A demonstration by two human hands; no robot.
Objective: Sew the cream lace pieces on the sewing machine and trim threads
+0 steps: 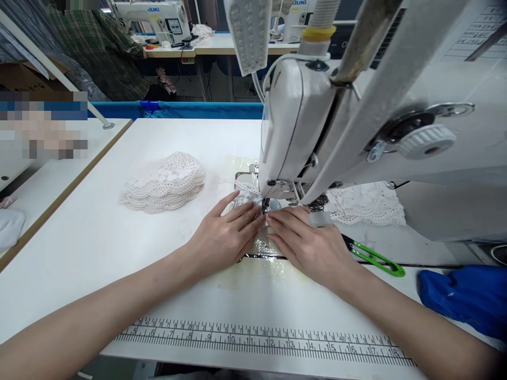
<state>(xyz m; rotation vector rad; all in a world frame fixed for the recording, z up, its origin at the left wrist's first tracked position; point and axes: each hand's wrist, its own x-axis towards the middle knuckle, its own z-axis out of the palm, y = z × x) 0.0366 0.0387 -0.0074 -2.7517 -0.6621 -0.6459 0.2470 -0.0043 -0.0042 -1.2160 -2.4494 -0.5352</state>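
White lace (246, 197) lies under the needle area of a white sewing machine (295, 116). My left hand (227, 232) rests palm down on the lace's near edge, left of the presser foot, its fingers spread. On the other side of the foot, my right hand (307, 240) lies flat with its fingers a little apart, their tips close to the foot. A stack of lace pieces (164, 182) sits on the white table to the left. More lace (366, 203) lies behind my right hand, beneath the machine arm.
Green thread snips (376, 258) and blue cloth (465, 295) lie at the right. A ruler strip (269, 340) runs along the table's front edge. Another person in a plaid shirt (99, 53) is at the back left, near another sewing machine (152, 21).
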